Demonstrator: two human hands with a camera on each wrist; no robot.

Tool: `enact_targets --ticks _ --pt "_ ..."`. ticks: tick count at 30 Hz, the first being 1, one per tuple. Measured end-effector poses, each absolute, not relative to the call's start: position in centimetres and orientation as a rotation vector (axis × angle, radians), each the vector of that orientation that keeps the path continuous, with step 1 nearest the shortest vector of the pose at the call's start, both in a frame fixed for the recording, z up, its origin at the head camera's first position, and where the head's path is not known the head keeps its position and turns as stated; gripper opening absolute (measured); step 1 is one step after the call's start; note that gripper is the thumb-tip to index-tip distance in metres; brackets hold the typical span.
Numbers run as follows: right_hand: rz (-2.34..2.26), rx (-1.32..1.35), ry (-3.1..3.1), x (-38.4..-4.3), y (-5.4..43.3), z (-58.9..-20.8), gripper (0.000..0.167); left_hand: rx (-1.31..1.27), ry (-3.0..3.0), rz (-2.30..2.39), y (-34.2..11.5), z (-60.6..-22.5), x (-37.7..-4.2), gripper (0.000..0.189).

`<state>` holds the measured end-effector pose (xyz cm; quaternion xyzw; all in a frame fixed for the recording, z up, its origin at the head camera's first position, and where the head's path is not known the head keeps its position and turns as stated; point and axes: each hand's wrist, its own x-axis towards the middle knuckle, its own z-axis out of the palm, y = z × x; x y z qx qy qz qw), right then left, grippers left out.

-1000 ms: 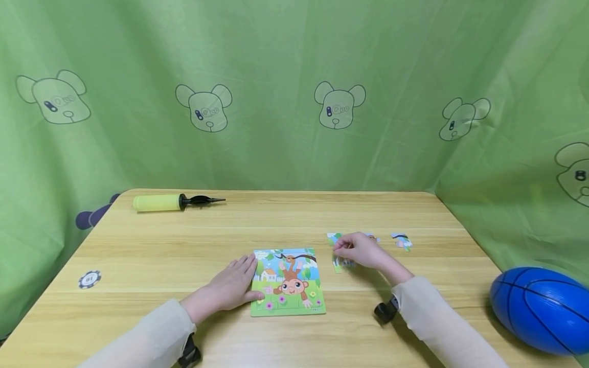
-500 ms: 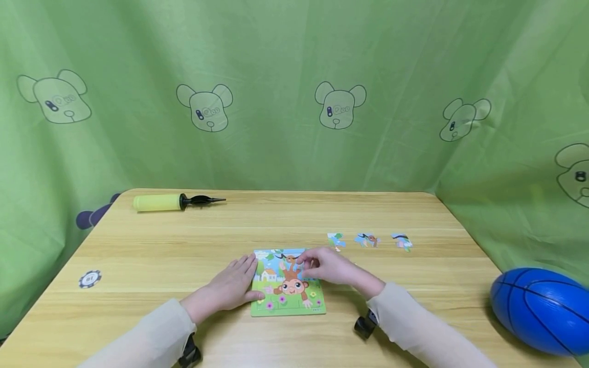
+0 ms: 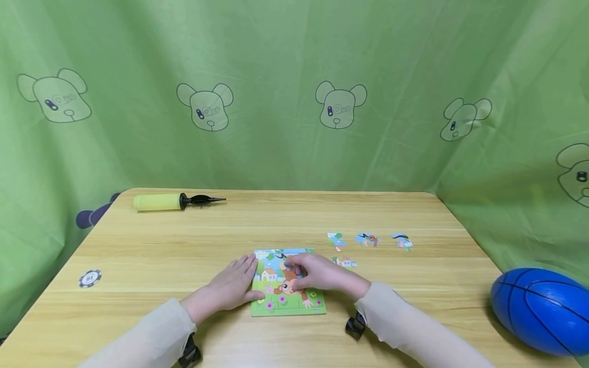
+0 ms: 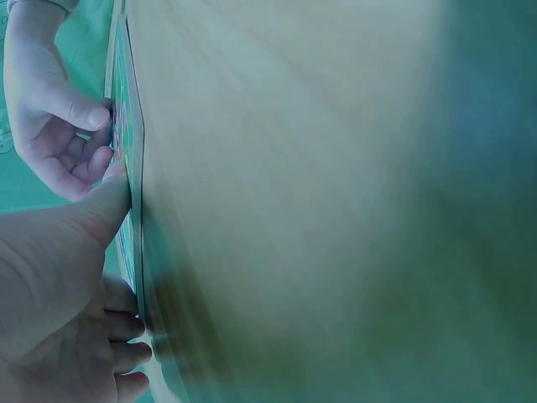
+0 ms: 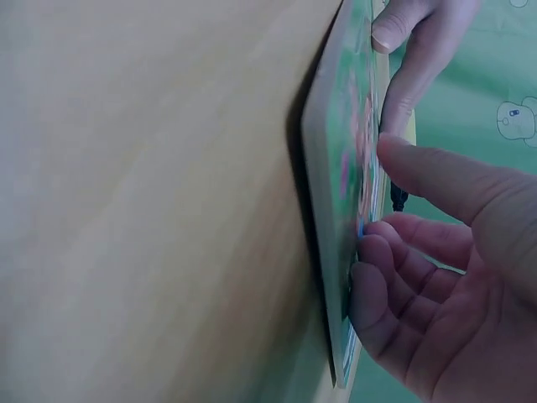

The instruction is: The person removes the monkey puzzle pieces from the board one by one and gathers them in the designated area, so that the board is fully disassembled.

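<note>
A square jigsaw puzzle with a monkey, a house and flowers lies on the table. My left hand rests along its left side, fingers straight and thumb lying over the lower left part. Over the monkey is my right hand, its thumb and curled fingers coming down at the puzzle's surface. In the right wrist view, the thumb and the fingertips stand apart at the picture; I cannot tell whether they grip a piece. The hand hides the picture's right-middle part.
Loose puzzle pieces lie to the right: a leafy one, two with branches, and a house piece nearer me. A yellow hand pump lies far left, a poker chip left, a blue ball right.
My right hand has moved left from the loose pieces onto the puzzle, then a little further left over the monkey. The house piece now shows on the table. My left hand stays put.
</note>
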<state>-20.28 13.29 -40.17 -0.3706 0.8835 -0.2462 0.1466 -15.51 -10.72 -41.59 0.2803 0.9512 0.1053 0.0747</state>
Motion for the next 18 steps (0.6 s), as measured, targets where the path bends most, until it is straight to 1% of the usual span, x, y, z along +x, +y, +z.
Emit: enact_targets --ticks 4,6,9,11,13,17,18 --pt "-0.640 -1.048 2.550 -20.40 13.10 -40.20 0.056 0.837 2.853 0.318 -10.70 -41.57 -15.54 0.082" --pt "-0.613 -1.047 2.556 -20.47 13.05 -40.17 0.051 0.836 2.851 0.324 -10.66 -41.49 -15.53 0.081" --pt "-0.588 -1.060 2.561 -20.52 13.02 -40.14 0.039 0.842 2.847 0.329 -10.63 -41.41 -15.51 0.081" --pt "-0.583 -1.070 2.563 -20.52 13.02 -40.12 0.036 0.851 2.847 0.319 -10.60 -41.37 -15.49 0.080" --pt "-0.592 -1.073 2.558 -20.49 13.03 -40.13 0.038 0.854 2.845 0.316 -10.59 -41.38 -15.50 0.080" --pt "-0.637 -1.053 2.557 -20.44 13.10 -40.09 0.053 0.849 2.848 0.320 -10.53 -41.27 -15.51 0.081" --pt "-0.654 -1.046 2.557 -20.44 13.12 -40.08 0.055 0.842 2.848 0.327 -10.51 -41.24 -15.53 0.081"
